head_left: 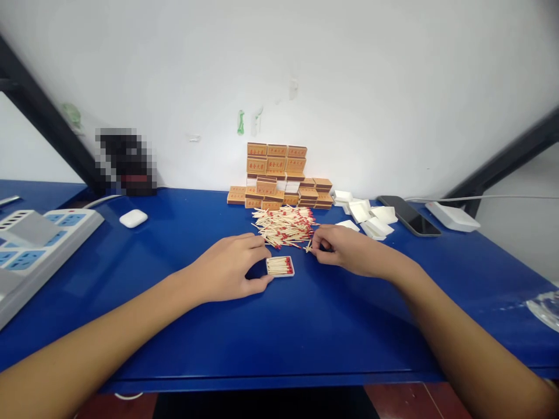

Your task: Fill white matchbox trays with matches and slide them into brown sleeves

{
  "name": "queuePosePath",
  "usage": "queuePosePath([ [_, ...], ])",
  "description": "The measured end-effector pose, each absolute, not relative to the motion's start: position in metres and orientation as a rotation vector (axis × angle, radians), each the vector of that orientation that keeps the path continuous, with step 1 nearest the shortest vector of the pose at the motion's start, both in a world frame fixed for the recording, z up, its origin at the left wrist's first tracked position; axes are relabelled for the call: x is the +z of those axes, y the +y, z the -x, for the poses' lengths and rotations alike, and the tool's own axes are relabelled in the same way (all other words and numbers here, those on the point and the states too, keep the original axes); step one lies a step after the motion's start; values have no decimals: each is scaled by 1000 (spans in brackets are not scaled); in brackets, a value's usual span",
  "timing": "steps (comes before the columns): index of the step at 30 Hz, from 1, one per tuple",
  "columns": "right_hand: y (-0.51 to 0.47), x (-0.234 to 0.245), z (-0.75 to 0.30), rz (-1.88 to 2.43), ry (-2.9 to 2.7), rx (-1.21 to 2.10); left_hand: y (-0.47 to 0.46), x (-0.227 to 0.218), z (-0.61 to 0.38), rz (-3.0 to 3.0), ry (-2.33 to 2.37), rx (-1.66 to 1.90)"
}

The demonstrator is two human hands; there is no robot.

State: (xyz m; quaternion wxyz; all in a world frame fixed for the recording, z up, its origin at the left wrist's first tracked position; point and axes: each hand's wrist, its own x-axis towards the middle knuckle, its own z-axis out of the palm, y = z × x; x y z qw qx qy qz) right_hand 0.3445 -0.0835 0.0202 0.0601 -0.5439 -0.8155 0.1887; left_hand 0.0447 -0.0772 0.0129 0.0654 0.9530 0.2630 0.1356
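Observation:
My left hand (236,267) grips the left end of a small white matchbox tray (280,276), thumb at the near side and fingers at the far side. Red-tipped matches (278,266) lie side by side in that tray. To the right, my right hand (343,249) pinches a few matches (308,247) between thumb and fingertips, at the near right edge of a loose heap of matches (286,224). Behind the heap rises a stack of orange matchboxes (276,166).
White empty trays (378,227) lie in a jumble at the right, near a black phone (408,215) and a white box-shaped device (453,217). On the left are a white earbud case (133,219) and a large power strip (56,250). A wall stands behind the blue table (271,343).

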Motion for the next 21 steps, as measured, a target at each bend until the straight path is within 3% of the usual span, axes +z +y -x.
queuePosePath([
  [9,-88,27,-340,1432,-2360,814,-78,12,-45,-2889,789,427],
  [21,-110,25,-293,1259,-2460,553,-79,10,-46,-2897,738,435],
])
